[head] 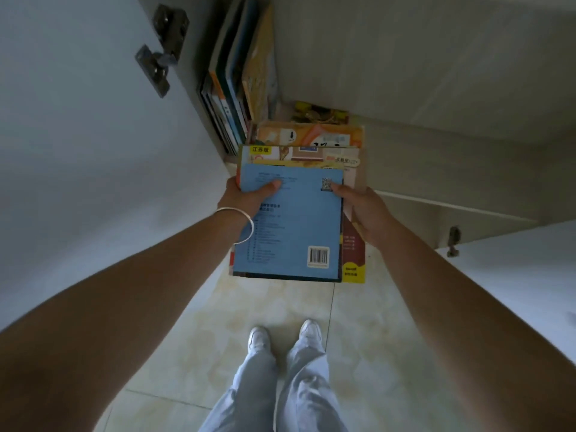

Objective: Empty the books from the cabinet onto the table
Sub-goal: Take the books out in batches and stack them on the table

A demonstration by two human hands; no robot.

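On the far left the open cabinet door (78,120) fills that side, pale grey, with two metal hinges (163,48) on its inner edge. Just past it, inside the cabinet (405,57), a row of upright books (237,82) leans against the left wall, spines facing out. The person's left hand (246,198), a silver bangle (241,224) round the wrist, grips the left edge of a stack of books (290,226), thumb curled on top of the blue back cover and the fingers tucked out of sight beneath. The stack is held flat in the air in front of the cabinet opening, above the tiled floor (218,322); its top book shows a barcode and a small square code, and orange and yellow covers stick out from under it at the far end and on the right side. More colourful books (321,115) lie flat inside the cabinet, just behind the stack. The right hand (367,213) clamps the stack's right edge, thumb pressed on the blue cover beside the square code, fingers hidden under it. Below, pale trousers and white shoes (283,336) stand on the tiles. At the far right a second cabinet door (514,275) hangs open with its own hinge.
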